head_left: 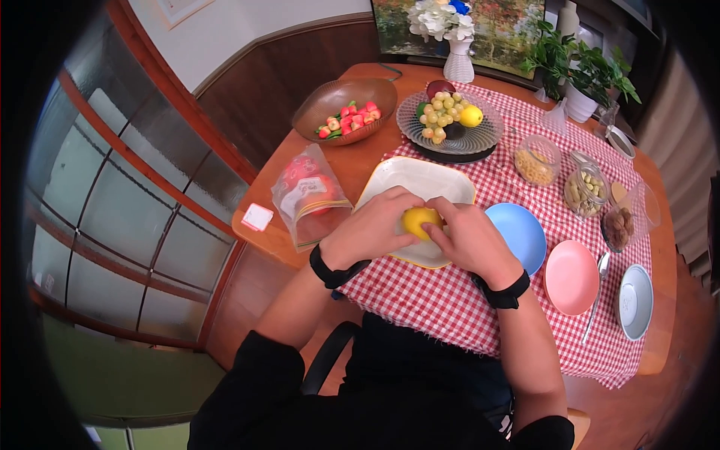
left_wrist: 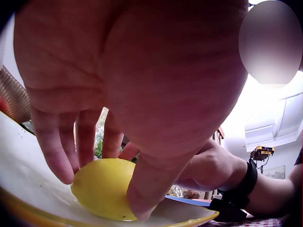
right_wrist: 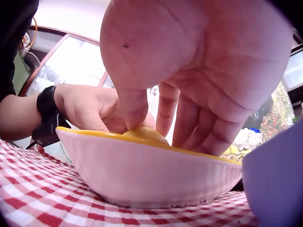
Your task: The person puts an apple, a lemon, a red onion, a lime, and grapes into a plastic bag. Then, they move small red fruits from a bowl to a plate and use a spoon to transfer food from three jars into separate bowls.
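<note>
Both hands hold a smooth yellow lemon (head_left: 421, 223) low in a white rectangular dish (head_left: 390, 174) with a yellow rim. My left hand (head_left: 377, 227) comes from the left, its thumb on the near side of the lemon (left_wrist: 102, 187) and its fingertips round the far side. From the other side my right hand (head_left: 474, 234) has thumb and fingers around the fruit. In the right wrist view the wall of the dish (right_wrist: 147, 172) hides most of the lemon. Black bands circle both wrists.
Left of the dish lie a zip bag (head_left: 307, 191) and a brown bowl (head_left: 311, 105) of small red fruits. Behind stands a glass fruit plate (head_left: 484, 135). A blue plate (head_left: 517, 236), pink plate (head_left: 571, 277), spoon (head_left: 598, 292), grey bowl (head_left: 636, 304) and several jars sit right.
</note>
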Tool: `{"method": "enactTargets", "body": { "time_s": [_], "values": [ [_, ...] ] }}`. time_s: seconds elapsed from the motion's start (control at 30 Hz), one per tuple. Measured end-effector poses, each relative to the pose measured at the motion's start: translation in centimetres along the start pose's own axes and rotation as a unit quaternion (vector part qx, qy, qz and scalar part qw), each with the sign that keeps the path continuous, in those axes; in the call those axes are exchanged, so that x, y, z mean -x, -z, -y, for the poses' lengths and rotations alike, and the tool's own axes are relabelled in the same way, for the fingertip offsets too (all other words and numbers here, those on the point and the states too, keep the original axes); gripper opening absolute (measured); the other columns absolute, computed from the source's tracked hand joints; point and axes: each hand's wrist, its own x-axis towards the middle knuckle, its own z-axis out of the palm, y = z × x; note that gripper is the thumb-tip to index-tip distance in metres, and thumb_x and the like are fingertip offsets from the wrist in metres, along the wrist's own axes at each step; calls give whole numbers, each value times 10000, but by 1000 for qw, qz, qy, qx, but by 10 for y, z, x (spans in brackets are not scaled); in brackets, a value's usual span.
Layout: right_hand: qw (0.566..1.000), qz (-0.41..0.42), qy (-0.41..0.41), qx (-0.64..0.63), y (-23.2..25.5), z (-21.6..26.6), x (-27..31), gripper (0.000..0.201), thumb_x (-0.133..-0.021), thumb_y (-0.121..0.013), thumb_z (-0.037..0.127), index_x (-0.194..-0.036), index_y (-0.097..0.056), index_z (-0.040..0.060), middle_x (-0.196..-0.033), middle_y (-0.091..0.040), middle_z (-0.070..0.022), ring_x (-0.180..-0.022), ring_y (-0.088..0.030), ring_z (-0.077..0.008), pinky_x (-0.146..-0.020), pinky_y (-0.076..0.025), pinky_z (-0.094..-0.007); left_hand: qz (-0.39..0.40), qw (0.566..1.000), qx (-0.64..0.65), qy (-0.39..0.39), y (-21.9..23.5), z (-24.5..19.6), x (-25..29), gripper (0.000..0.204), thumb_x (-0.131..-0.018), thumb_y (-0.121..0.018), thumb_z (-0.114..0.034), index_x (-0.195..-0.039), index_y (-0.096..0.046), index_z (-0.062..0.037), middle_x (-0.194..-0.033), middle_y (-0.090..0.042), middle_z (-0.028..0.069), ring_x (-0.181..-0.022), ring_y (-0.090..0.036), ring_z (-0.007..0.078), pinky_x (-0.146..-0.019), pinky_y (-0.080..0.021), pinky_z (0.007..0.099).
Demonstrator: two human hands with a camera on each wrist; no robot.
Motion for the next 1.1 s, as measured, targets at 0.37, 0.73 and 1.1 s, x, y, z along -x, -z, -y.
{"method": "enactTargets", "body": {
  "time_s": [0.37, 0.73, 1.1],
  "values": [
    [990, -99, 96, 16, -1, -3, 1, 480, -782, -788, 92, -1236, -657, 6, -1114, -702, -215, -1081, -656, -399, -926, -549, -451, -96, 995, -19, 4, -1, -5, 14, 403, -912, -774, -174, -1247, -625, -7, -1193, -660, 165, -1064, -662, 317, -873, -564, 368],
    [979, -201, -22, -4, 1, 12, -1, 446, -731, -837, 122, -1105, -665, -47, -1018, -704, -206, -804, -727, -295, -742, -593, -393, -317, 937, -104, 106, 42, -14, 97, 292, -788, -825, -40, -1029, -660, -27, -1030, -639, 113, -836, -642, 260, -748, -533, 352],
    [994, -40, 82, -60, -22, 102, -24, 389, -804, -827, 191, -1079, -719, -63, -946, -725, -237, -788, -732, -335, -743, -593, -406, -351, 905, -120, 208, 45, 10, 134, 134, -917, -695, -43, -1010, -632, 30, -906, -668, 159, -796, -679, 273, -734, -556, 353]
  ]
}}
